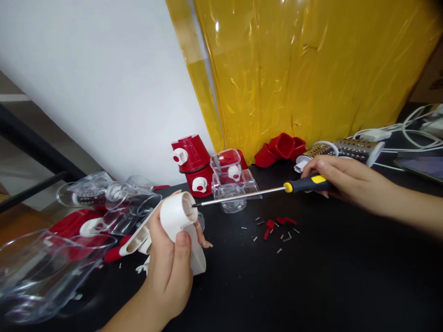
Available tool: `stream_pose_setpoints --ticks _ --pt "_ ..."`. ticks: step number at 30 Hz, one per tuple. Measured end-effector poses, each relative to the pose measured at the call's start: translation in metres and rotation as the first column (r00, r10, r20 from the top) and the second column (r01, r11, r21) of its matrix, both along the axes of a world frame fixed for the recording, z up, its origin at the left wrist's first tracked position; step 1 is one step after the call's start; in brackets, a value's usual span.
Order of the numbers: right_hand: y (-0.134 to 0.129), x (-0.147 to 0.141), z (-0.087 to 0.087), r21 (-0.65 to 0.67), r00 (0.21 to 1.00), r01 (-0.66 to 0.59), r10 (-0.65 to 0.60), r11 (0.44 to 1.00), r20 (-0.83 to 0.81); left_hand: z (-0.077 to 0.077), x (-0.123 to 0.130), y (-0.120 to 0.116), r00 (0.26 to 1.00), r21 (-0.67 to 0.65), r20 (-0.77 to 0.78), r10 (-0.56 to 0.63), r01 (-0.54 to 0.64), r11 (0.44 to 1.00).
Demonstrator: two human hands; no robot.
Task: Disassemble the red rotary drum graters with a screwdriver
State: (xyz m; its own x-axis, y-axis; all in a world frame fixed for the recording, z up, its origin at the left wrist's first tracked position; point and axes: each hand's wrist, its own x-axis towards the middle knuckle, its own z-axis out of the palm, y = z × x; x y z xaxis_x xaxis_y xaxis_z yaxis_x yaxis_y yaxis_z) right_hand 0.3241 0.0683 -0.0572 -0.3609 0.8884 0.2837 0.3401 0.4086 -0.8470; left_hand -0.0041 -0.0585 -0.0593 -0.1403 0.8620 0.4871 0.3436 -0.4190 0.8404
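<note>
My left hand (169, 263) is wrapped round a white plastic housing (173, 214), its round hollow end turned to the right. In my right hand (356, 182) is a screwdriver (308, 183) with a black and yellow handle. Its long metal shaft runs level to the left, and the dark tip reaches into the housing's hollow end. Whether the tip sits on a screw cannot be seen. Below the shaft, several small screws (279, 251) lie scattered on the black table (328, 276) around two small red plastic pieces (269, 228).
Stacked red bases (192, 154) with white knobs stand against the wall beside a clear plastic part (231, 184). Red hoppers (282, 147), metal grater drums (356, 148) and white cables (411, 129) lie at the back right. Clear plastic bodies (44, 276) crowd the left.
</note>
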Motion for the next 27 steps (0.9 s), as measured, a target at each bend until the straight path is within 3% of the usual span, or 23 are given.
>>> stream_pose_setpoints --ticks 3,6,10,13,16,18,22,27 --pt "0.002 0.001 0.001 0.233 0.996 0.077 -0.066 0.969 -0.053 0.001 -0.001 0.000 1.000 0.008 -0.011 0.003 -0.003 1.000" --pt "0.001 0.001 0.004 0.287 0.985 0.107 -0.063 0.952 -0.160 -0.001 -0.002 0.000 1.000 0.026 -0.016 0.004 -0.004 1.000" --pt "-0.005 -0.002 0.009 0.063 0.920 0.116 -0.083 0.991 -0.384 -0.007 -0.006 0.001 0.995 0.034 -0.097 -0.012 0.015 0.999" --pt "-0.007 -0.004 0.011 -0.091 0.876 0.032 -0.071 0.995 -0.476 -0.008 -0.006 0.001 0.996 0.025 -0.091 -0.023 0.025 0.999" --pt "-0.005 -0.002 0.010 -0.219 0.913 -0.092 -0.006 0.971 -0.408 -0.007 -0.002 0.001 0.999 0.022 -0.034 -0.020 0.021 1.000" --pt "-0.003 -0.001 0.010 -0.258 0.959 -0.072 -0.004 0.963 -0.283 -0.006 0.000 0.002 1.000 0.017 -0.009 -0.003 0.003 1.000" --pt "-0.002 0.001 0.012 -0.142 0.970 0.035 -0.068 0.989 -0.234 -0.005 0.000 0.003 0.999 0.029 -0.021 -0.031 0.032 0.999" --pt "-0.005 0.001 0.010 0.099 0.985 -0.008 0.025 0.995 -0.173 -0.001 -0.005 0.005 1.000 0.060 -0.002 0.012 -0.012 0.998"
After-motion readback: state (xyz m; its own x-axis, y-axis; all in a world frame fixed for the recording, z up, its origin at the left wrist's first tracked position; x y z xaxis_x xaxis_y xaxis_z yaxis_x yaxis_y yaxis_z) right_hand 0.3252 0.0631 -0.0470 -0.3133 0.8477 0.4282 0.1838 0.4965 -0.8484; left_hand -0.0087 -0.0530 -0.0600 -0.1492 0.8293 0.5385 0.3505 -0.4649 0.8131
